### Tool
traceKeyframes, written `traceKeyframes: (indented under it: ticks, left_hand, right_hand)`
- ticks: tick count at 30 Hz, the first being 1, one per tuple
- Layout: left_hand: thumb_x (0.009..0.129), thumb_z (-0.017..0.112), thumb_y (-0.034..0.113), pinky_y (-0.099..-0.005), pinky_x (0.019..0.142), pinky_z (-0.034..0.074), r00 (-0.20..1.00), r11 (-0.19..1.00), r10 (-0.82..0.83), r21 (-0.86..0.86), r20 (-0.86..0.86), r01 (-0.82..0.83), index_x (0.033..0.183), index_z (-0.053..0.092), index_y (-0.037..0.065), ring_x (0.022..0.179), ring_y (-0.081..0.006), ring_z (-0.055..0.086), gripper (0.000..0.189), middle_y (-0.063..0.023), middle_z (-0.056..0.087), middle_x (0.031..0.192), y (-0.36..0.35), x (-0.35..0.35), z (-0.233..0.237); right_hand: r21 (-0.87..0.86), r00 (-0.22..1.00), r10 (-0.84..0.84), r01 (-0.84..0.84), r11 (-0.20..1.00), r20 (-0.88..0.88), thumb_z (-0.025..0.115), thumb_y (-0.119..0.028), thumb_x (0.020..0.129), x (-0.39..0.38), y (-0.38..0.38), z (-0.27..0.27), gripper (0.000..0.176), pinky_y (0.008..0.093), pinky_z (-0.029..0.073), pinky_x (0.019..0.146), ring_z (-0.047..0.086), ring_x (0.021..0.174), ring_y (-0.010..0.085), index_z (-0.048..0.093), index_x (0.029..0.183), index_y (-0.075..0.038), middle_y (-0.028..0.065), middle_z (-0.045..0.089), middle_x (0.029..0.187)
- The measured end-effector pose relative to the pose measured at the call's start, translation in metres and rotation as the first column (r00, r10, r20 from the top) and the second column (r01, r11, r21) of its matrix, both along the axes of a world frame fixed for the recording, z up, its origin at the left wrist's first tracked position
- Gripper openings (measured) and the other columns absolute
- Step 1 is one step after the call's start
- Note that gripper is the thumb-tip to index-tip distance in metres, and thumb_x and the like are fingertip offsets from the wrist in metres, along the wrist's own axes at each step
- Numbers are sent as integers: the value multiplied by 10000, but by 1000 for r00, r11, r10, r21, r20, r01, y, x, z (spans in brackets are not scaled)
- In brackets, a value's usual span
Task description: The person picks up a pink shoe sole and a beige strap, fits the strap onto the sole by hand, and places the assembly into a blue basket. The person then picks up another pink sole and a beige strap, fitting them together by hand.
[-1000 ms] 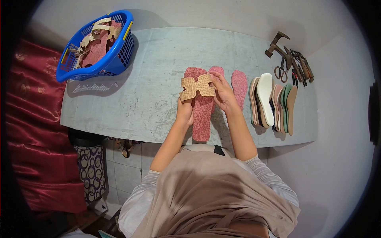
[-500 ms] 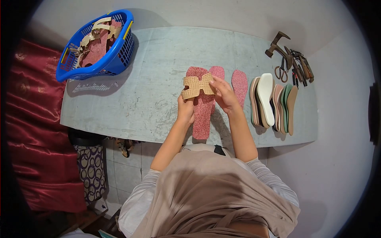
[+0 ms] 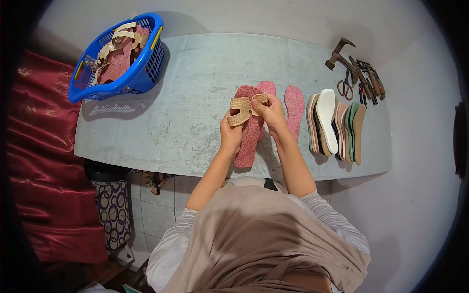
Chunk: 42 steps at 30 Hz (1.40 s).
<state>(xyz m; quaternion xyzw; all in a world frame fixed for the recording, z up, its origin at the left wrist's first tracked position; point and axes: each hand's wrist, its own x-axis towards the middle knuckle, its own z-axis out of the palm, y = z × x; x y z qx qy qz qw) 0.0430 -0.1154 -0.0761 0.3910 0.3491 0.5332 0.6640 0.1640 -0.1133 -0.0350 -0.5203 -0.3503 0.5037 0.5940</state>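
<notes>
A reddish-pink speckled insole is held up over the table, with a tan woven-textured sandal strap lying across its upper part. My left hand is closed on the left edge of the insole, at the strap's lower left end. With fingers behind and thumb on the front, my right hand grips the strap's right side against the insole. Behind them on the table lies a lighter pink insole, partly hidden. Another pink insole lies just right of my right hand.
Several soles in white, black, peach, green and tan are lined up at the right. A hammer, scissors and pliers-like tools lie beyond them. A blue basket with insoles and straps stands far left on the table.
My right hand has moved slightly down and left, bending the strap's right side around the insole. The insole has tilted, its top shifting right and its lower end slightly left.
</notes>
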Motion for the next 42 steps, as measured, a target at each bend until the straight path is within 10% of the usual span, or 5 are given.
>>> traceKeyframes:
  ticks: [24, 42]
  left_hand:
    - [836, 513, 30, -245, 774, 434, 979, 982, 114, -171, 168, -85, 1133, 445, 8, 893, -119, 524, 306, -54, 537, 1013, 10, -1, 1]
    - [864, 508, 215, -282, 801, 404, 934, 926, -332, -145, 135, 350, 1124, 446, 5, 924, -136, 515, 339, -70, 531, 1050, 10, -24, 25]
  right_hand:
    - [-62, 971, 226, -230, 971, -75, 636, -288, 779, 5, -8, -6, 354, 230, 393, 686, 476, 801, 67, 553, 981, -9, 24, 558, 863]
    - [3, 959, -156, 160, 987, 238, 657, -170, 754, 4, -8, -42, 286, 232, 446, 611, 553, 669, 88, 576, 937, 35, 68, 628, 768]
